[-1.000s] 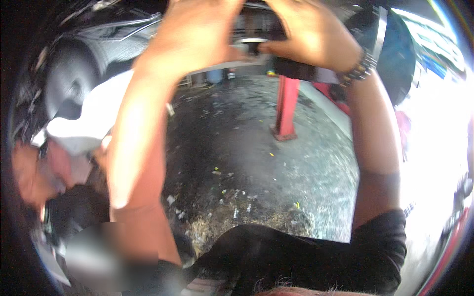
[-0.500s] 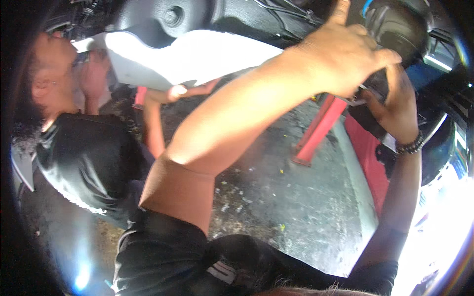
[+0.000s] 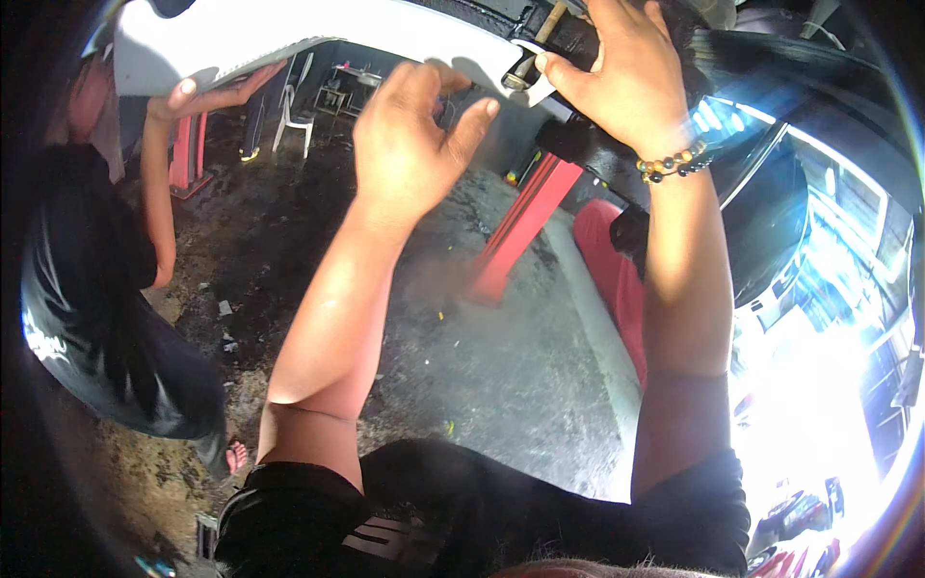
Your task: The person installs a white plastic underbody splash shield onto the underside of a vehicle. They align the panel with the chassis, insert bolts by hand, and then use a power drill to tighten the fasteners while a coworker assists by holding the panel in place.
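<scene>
A long white curved panel spans the top, under the dark underside of a vehicle. My left hand is raised just below the panel's lower edge, its thumb apart from partly bent fingers, apparently holding nothing. Contact between those fingertips and the panel is hard to judge. My right hand is up at the panel's right end with fingers spread. Its thumb lies at the notched white tab there, next to a dark gap; some fingertips are cut off by the top edge. A beaded bracelet circles my right wrist.
At left, a co-worker in black supports the panel from below with one hand. A red lift post slants beneath the vehicle. A white chair stands farther back on the stained floor. Bright light floods the right side.
My left hand has come back from beside my right hand to below the panel. My right hand has left the dark rounded part for the panel's end. The view has shifted.
</scene>
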The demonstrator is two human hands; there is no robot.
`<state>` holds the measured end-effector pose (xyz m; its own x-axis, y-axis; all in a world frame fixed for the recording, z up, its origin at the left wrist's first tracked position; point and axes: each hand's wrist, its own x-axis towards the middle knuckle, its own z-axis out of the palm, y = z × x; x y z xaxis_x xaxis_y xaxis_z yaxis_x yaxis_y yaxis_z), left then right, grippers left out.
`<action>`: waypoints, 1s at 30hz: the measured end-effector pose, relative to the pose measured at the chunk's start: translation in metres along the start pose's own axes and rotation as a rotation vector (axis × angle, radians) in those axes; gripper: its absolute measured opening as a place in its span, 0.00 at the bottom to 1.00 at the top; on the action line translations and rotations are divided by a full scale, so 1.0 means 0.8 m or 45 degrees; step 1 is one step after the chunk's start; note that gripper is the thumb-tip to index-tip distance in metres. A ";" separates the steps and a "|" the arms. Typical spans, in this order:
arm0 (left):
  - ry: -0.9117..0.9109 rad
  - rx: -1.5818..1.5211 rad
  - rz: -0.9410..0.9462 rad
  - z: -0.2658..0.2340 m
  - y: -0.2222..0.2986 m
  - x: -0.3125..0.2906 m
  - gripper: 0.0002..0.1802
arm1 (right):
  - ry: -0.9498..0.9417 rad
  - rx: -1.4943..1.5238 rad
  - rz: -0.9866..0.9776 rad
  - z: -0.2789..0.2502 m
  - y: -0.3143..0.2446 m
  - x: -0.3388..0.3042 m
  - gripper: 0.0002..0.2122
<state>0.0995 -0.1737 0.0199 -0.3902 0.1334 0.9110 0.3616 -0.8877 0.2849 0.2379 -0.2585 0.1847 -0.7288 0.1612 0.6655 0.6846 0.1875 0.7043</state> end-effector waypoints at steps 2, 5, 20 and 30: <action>-0.022 -0.029 -0.155 0.031 0.011 -0.016 0.16 | 0.007 -0.020 0.014 0.005 0.010 -0.004 0.29; 0.152 0.020 -0.164 0.055 0.018 -0.020 0.16 | 0.038 0.045 0.029 -0.010 -0.012 -0.005 0.30; 0.356 0.145 -0.189 0.074 0.048 -0.017 0.12 | -0.097 0.056 0.148 -0.010 -0.004 0.001 0.27; 0.358 -0.028 -0.402 0.082 0.060 -0.013 0.10 | -0.189 0.040 0.196 -0.027 -0.015 0.004 0.27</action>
<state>0.1767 -0.1886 0.0439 -0.6961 0.2774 0.6622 0.1703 -0.8322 0.5277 0.2276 -0.2813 0.1839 -0.6109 0.3308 0.7193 0.7890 0.1792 0.5877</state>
